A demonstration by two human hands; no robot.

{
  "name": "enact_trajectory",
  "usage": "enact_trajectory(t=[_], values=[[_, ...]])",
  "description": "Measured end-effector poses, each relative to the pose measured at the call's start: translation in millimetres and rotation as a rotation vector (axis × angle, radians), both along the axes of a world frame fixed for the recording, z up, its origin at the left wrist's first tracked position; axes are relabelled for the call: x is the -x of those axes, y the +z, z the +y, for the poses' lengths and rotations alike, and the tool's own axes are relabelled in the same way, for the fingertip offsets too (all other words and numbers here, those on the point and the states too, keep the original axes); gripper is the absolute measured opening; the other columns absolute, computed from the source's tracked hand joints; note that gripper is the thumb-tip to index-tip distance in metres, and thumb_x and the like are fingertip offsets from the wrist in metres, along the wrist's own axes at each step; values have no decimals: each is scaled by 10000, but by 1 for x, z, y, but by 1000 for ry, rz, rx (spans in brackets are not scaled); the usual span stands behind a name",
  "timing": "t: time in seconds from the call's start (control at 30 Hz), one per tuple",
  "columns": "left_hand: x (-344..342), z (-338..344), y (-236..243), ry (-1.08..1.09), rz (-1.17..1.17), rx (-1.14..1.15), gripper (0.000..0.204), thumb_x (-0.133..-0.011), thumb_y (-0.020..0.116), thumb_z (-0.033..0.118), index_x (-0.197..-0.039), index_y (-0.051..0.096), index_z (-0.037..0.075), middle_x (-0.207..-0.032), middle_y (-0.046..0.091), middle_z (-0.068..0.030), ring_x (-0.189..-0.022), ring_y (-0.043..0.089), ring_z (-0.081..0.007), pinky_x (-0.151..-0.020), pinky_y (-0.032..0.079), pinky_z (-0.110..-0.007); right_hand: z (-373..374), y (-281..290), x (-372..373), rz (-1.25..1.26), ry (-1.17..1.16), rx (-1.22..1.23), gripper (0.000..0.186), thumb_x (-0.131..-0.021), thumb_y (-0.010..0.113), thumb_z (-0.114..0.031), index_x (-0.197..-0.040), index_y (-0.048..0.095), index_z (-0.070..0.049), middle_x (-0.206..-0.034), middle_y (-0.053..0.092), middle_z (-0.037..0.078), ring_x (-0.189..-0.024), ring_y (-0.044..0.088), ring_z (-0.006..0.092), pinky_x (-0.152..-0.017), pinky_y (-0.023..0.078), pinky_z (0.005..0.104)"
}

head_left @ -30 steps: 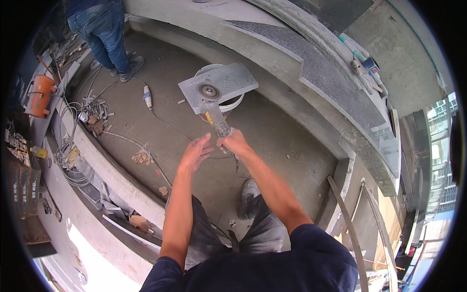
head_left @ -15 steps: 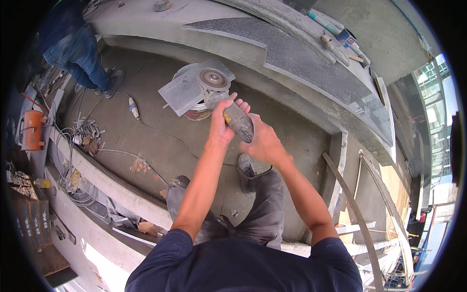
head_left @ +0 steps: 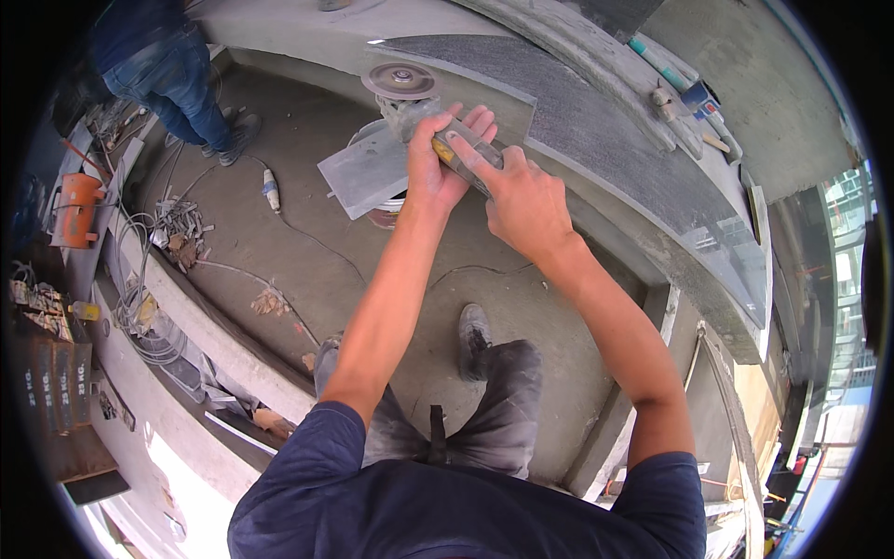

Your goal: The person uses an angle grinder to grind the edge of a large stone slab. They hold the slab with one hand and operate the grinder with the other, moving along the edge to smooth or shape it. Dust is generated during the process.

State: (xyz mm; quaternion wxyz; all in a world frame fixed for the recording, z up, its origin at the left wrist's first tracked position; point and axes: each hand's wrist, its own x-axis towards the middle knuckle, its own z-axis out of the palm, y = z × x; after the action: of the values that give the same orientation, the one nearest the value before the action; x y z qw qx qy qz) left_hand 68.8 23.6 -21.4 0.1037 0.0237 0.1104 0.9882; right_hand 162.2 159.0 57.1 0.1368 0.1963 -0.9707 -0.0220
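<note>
Both hands hold an angle grinder (head_left: 412, 118), its round disc (head_left: 401, 81) pointing away from me. My left hand (head_left: 426, 172) cradles the body from below near the head, thumb on the near side and fingertips showing beyond it. My right hand (head_left: 533, 203) grips the rear end, index finger stretched along the casing. The disc hangs in front of the edge of the concrete ledge; I cannot tell whether it touches. Below the grinder, a flat grey slab (head_left: 363, 174) lies on a bucket (head_left: 386, 219), which is mostly hidden.
A dark stone slab (head_left: 596, 135) with a stepped edge lies on the ledge. Tools, including a blue-handled one (head_left: 698, 98), lie behind it. A person in jeans (head_left: 168, 88) stands far left. A cable with a connector (head_left: 270, 191) crosses the floor. An orange machine (head_left: 78, 210) stands left.
My hands have carried the grinder up and away from me, from over the slab to near the ledge. My right index finger now stretches forward. The whole view has shifted slightly.
</note>
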Motion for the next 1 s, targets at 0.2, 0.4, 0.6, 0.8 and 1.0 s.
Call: enact_trajectory(t=[0.2, 0.4, 0.6, 0.8, 1.0], values=[[27, 1, -1, 2, -35, 25, 934, -1014, 795, 327, -1686, 323, -118, -1708, 493, -306, -1617, 523, -414, -1386, 399, -572, 1, 5, 28, -2, -1, -37, 1010, -873, 813, -33, -1734, 497, -455, -1067, 671, 147, -880, 798, 371, -706, 666, 503], [36, -1, -5, -16, -5, 75, 957, -999, 819, 348, -1685, 349, -127, -1706, 511, -286, -1601, 541, -397, -1356, 429, -545, 4, 0, 37, 50, 12, -8, 946, -905, 762, -8, -1709, 541, -455, -1032, 675, 149, -832, 798, 361, -669, 657, 499], [43, 3, -9, -21, -3, 72, 921, -992, 822, 354, -1653, 392, -122, -1678, 540, -262, -1566, 572, -385, -1342, 441, -533, 8, -2, 40, 67, 8, -3, 957, -892, 785, -10, -1704, 548, -457, -1034, 675, 148, -836, 798, 362, -682, 665, 496], [51, 7, -13, -22, -50, 23, 729, -973, 844, 295, -1504, 497, -64, -1535, 609, -266, -1457, 645, -401, -1239, 531, -526, 10, 0, 44, 36, -8, 5, 990, -874, 820, -25, -1714, 536, -464, -1038, 682, 144, -862, 809, 367, -698, 676, 490], [50, 11, -13, -38, -38, 5, 718, -971, 838, 297, -1496, 506, -64, -1530, 613, -259, -1447, 653, -395, -1236, 535, -528, 13, 6, 40, 12, -28, -17, 1008, -864, 835, -35, -1718, 525, -470, -1059, 698, 148, -888, 817, 377, -713, 679, 501]])
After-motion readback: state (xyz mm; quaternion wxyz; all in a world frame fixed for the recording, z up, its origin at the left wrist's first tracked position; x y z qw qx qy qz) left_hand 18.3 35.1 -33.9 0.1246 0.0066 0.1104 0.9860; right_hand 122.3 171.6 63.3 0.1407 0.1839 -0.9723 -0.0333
